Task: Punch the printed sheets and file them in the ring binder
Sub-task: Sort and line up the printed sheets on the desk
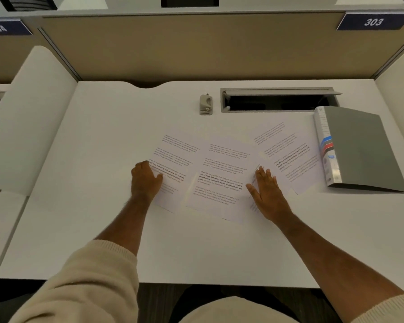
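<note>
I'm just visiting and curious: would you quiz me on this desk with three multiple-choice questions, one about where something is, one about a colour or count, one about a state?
1. Where is the hole punch?
A. on the binder
B. at the back of the desk, left of the cable slot
C. in the left hand

2. What colour is the ring binder cover?
A. grey
B. yellow
C. black

3. How is the binder?
A. open flat
B. standing upright
C. closed, lying flat

Answers:
1 B, it stands apart from the printed sheets, beside the slot.
2 A, the cover is grey.
3 C, the cover is shut while the left hand and right hand rest on the sheets.
</note>
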